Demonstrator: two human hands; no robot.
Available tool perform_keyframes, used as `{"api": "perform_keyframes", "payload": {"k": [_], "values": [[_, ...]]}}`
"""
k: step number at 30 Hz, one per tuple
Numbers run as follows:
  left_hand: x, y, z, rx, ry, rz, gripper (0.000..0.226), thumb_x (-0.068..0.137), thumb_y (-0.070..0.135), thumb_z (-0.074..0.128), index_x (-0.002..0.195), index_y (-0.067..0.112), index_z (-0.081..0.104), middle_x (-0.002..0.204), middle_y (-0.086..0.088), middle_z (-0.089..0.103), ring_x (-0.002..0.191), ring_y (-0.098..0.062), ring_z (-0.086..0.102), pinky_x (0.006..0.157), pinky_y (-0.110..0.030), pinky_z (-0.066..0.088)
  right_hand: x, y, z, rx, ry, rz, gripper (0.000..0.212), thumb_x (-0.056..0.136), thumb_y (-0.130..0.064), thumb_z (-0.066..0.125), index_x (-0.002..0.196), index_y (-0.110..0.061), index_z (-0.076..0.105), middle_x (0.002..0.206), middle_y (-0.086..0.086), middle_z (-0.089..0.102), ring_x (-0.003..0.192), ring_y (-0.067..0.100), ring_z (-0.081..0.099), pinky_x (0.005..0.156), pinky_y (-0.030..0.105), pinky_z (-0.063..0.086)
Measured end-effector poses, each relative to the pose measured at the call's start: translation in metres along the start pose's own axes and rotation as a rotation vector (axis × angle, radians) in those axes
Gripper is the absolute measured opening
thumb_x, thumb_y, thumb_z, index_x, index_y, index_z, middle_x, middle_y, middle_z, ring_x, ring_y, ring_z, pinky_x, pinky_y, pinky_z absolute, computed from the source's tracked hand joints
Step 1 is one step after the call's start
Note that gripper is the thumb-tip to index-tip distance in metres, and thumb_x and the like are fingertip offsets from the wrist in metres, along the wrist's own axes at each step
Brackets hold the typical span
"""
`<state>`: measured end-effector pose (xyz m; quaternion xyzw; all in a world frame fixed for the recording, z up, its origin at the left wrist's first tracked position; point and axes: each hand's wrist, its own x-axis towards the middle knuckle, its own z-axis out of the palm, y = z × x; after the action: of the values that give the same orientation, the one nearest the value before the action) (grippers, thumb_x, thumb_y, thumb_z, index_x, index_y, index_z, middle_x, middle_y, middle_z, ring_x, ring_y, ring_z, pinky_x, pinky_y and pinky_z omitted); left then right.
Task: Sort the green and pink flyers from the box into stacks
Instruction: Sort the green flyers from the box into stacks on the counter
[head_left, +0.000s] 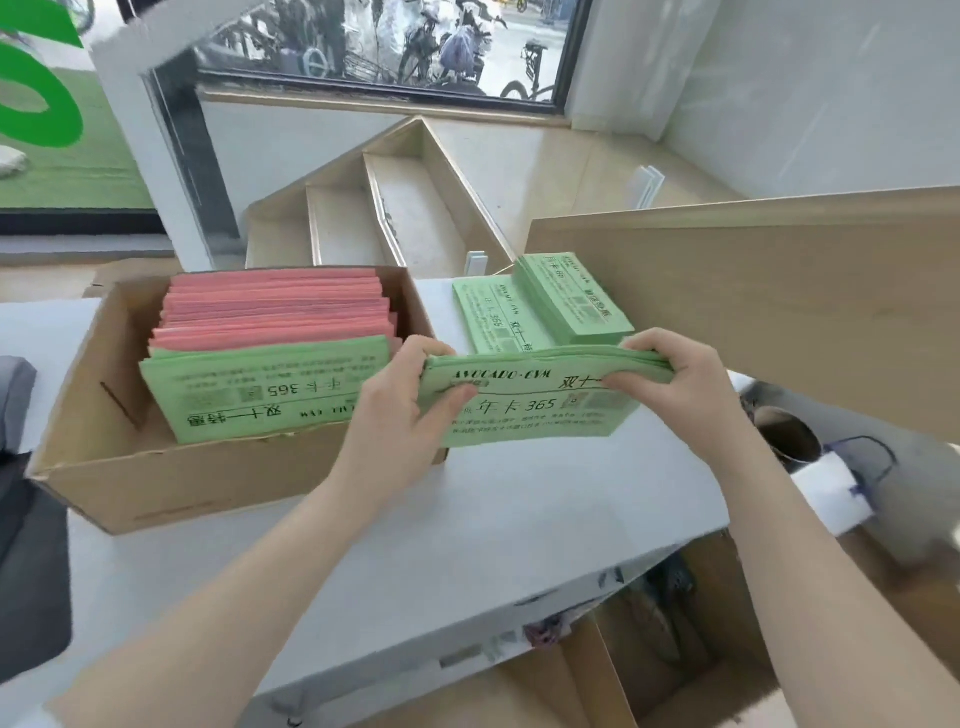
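A cardboard box (171, 483) on the white table holds pink flyers (275, 306) at the back and green flyers (260, 395) at the front. I hold a bundle of green flyers (535, 421) upright just right of the box. My left hand (410, 395) grips its left edge and my right hand (670, 369) grips its top right edge. Behind the bundle, two stacks of green flyers lie on the table: a flat one (493, 317) and a thicker one (571, 296) partly on top of it.
A wooden board (753, 291) leans at the right behind the stacks. The white table (441, 535) ends near my forearms; open cardboard boxes (649, 665) sit below its edge. A dark object (21, 519) lies at the left. A paper roll (831, 493) is at the right.
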<state>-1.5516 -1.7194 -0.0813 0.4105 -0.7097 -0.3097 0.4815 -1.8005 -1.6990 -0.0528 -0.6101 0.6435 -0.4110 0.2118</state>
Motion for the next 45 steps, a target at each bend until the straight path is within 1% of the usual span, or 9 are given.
{"api": "perform_keyframes", "payload": {"k": [8,11,21,25,30,34,37,41,45], "values": [[-0.052,-0.049,0.072,-0.269,-0.031,-0.399,0.027,0.085,0.001,0.06,0.092,0.024,0.047,0.08,0.013,0.067,0.074,-0.002,0.061,0.073,-0.031,0.049,-0.028,0.097,0.003,0.199,-0.141,0.225,0.033,0.076,0.0,0.071,0.095,-0.024,0.06,0.089,0.001,0.063,0.079,0.016,0.059,0.071,0.022,0.05],[-0.056,-0.053,0.076,-0.446,0.051,-0.48,0.041,0.083,-0.009,0.057,0.103,0.024,0.043,0.09,0.011,0.068,0.083,-0.001,0.063,0.077,-0.025,0.053,-0.032,0.11,0.008,0.501,-0.127,0.302,0.055,0.08,0.006,0.064,0.12,-0.026,0.046,0.099,-0.003,0.065,0.088,0.012,0.065,0.074,0.023,0.053],[-0.054,-0.044,0.097,-0.374,0.093,-0.434,0.03,0.091,-0.007,0.045,0.109,0.017,0.048,0.105,0.009,0.062,0.093,0.008,0.06,0.082,-0.01,0.045,-0.027,0.113,0.018,0.614,-0.135,0.206,0.027,0.087,0.005,0.053,0.11,-0.009,0.054,0.103,-0.002,0.068,0.094,0.009,0.066,0.076,0.021,0.052],[-0.051,-0.056,0.103,-0.154,-0.028,-0.46,0.036,0.094,0.0,0.044,0.126,0.017,0.042,0.112,0.018,0.055,0.104,0.008,0.051,0.098,-0.02,0.039,-0.029,0.127,0.013,0.481,-0.162,0.245,0.026,0.087,0.001,0.058,0.104,-0.019,0.058,0.103,-0.004,0.067,0.091,0.007,0.066,0.079,0.025,0.054],[-0.033,-0.049,0.104,-0.066,-0.059,-0.411,0.029,0.093,0.003,0.049,0.115,0.021,0.051,0.104,0.013,0.062,0.096,-0.001,0.057,0.079,-0.002,0.04,-0.018,0.131,-0.002,0.392,-0.05,0.252,0.034,0.08,-0.003,0.068,0.1,-0.027,0.055,0.099,-0.001,0.066,0.093,0.019,0.063,0.081,0.033,0.052],[-0.01,-0.033,0.099,0.13,-0.064,-0.148,0.024,0.092,0.004,0.05,0.116,0.01,0.054,0.094,0.005,0.063,0.081,-0.013,0.056,0.068,-0.01,0.04,-0.004,0.129,-0.013,-0.103,0.049,0.045,0.061,0.075,-0.02,0.075,0.129,-0.024,0.046,0.121,-0.007,0.048,0.113,0.014,0.043,0.096,0.028,0.033],[0.016,-0.018,0.094,0.241,-0.115,0.063,0.022,0.093,0.008,0.049,0.114,0.011,0.055,0.093,0.003,0.061,0.078,-0.016,0.052,0.067,-0.022,0.037,0.013,0.118,-0.018,-0.339,-0.017,-0.136,0.045,0.08,-0.026,0.069,0.123,-0.017,0.057,0.131,0.002,0.05,0.124,0.022,0.038,0.104,0.035,0.028],[0.054,-0.004,0.091,0.301,-0.132,0.184,0.023,0.09,0.017,0.046,0.111,0.015,0.057,0.099,0.003,0.064,0.086,-0.02,0.058,0.071,-0.028,0.045,0.028,0.103,-0.026,-0.329,-0.171,-0.035,0.008,0.092,-0.022,0.054,0.098,-0.022,0.059,0.091,0.005,0.064,0.088,0.022,0.056,0.074,0.03,0.041],[0.081,0.007,0.096,0.073,-0.01,-0.003,0.017,0.082,0.012,0.067,0.098,0.016,0.064,0.086,0.004,0.065,0.077,-0.015,0.06,0.073,-0.015,0.045,0.033,0.1,-0.032,-0.035,-0.139,0.093,0.027,0.093,-0.013,0.053,0.081,-0.037,0.055,0.08,-0.012,0.064,0.068,0.003,0.058,0.059,0.012,0.042]]}}
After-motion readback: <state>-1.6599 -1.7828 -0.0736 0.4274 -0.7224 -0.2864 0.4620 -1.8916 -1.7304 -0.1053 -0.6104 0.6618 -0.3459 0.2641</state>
